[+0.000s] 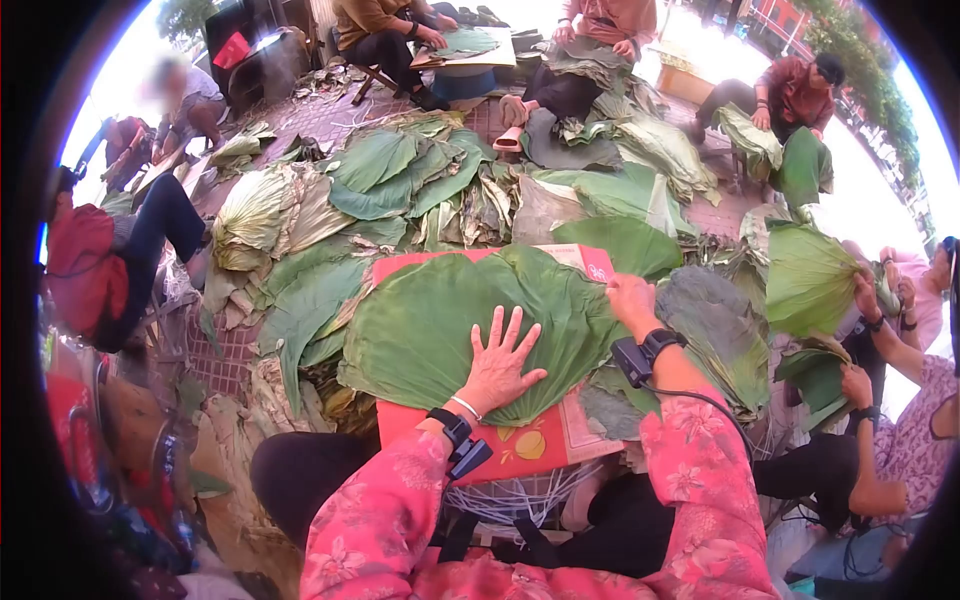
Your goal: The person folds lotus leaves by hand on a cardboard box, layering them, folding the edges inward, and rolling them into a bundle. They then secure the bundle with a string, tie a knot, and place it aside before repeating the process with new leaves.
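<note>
A large green lotus leaf (420,310) lies spread over a red cardboard box (535,445) with yellow fruit printed on it. My left hand (502,365) rests flat on the leaf, fingers spread. At the leaf's right edge, my right hand (632,300) has its fingers closed on the rim; the fingertips are partly hidden. Another green leaf (625,243) lies just behind the box, beyond my right hand. The box stands in front of my knees, with white strips (520,500) showing below its near edge.
Piles of green leaves (380,170) and dried leaves (270,215) surround the box. Darker leaves (710,325) lie close on the right. Several people sit around; one on the right holds up a leaf (808,280). Another works at a board (500,50) at the back.
</note>
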`<action>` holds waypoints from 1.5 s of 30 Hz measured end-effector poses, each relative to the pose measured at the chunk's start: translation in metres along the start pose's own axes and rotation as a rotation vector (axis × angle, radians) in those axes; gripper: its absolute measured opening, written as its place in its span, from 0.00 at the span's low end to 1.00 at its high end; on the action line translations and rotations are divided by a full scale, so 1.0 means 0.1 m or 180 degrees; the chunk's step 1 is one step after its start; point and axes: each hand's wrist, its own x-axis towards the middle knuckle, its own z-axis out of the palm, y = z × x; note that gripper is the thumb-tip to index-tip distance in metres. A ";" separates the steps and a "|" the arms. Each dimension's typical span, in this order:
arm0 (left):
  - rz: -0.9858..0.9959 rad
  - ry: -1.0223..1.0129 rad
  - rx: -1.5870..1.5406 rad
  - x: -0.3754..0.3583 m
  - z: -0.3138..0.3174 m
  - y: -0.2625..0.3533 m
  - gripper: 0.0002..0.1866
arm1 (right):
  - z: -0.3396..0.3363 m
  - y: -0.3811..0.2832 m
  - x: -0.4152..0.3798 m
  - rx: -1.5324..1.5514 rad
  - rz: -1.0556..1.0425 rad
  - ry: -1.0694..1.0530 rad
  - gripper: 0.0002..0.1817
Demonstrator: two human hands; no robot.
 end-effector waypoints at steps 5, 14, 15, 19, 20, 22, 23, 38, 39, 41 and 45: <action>-0.0010 -0.0028 -0.0027 0.01 -0.01 0.00 0.39 | -0.01 0.17 -0.02 0.0280 -0.0043 0.0281 0.13; -0.0069 -0.0124 -0.0041 0.02 -0.03 0.00 0.39 | -0.24 0.23 0.06 0.0230 0.0749 -0.0522 0.18; -0.0078 -0.0119 -0.0037 0.02 -0.02 0.00 0.39 | -0.33 0.15 0.00 -0.0136 0.0635 -0.0253 0.20; -0.0086 -0.0097 -0.0037 0.02 -0.01 0.01 0.39 | -0.29 -0.28 -0.11 -0.0592 -0.1031 0.1282 0.27; -0.0089 -0.0096 -0.0033 0.02 -0.02 0.00 0.39 | -0.19 -0.44 -0.17 -0.0459 -0.1255 0.1155 0.28; -0.0105 -0.0119 -0.0050 0.03 -0.04 0.01 0.39 | 0.04 -0.68 -0.34 -0.0426 -0.1516 0.0743 0.30; -0.0110 -0.0129 -0.0070 0.03 -0.04 0.02 0.39 | 0.24 -0.68 -0.38 -0.0523 -0.1554 0.0444 0.31; -0.0080 -0.0228 0.0157 0.02 0.00 0.02 0.39 | -0.65 0.01 -1.18 -0.0406 -0.1638 0.0133 0.28; -0.0063 -0.0203 0.0157 0.03 0.01 0.01 0.39 | -0.77 0.16 -1.28 -0.0455 -0.1633 0.0105 0.27; -0.0115 -0.0330 0.0116 0.06 0.01 0.01 0.40 | -0.92 0.53 -1.51 -0.0364 -0.1231 0.0197 0.27; -0.0116 -0.0436 -0.0092 0.06 -0.04 -0.03 0.43 | -1.07 1.29 -1.89 -0.0288 -0.0240 0.0428 0.28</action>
